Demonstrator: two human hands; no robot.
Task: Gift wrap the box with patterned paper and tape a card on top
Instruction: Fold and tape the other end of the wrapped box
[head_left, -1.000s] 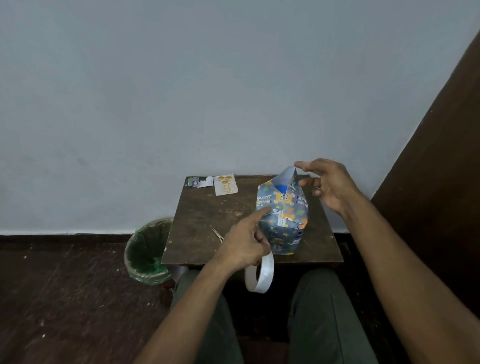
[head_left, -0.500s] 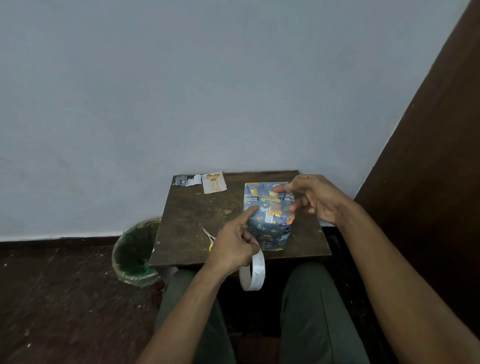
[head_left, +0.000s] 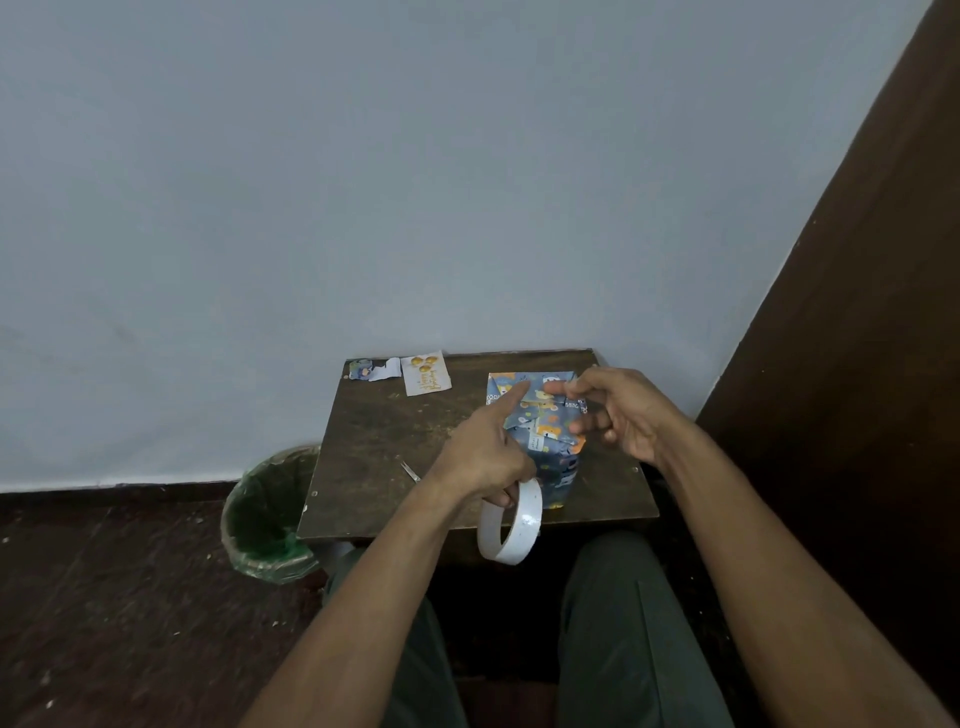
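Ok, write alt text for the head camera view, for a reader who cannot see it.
A person's left hand and right hand press folded patterned paper down on top of a wrapped box standing on a small wooden table. A tape roll hangs from the left hand; a card lies at the table's far edge.

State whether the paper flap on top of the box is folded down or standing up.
Folded down: the flap lies flat on the box, under the left hand forefinger.
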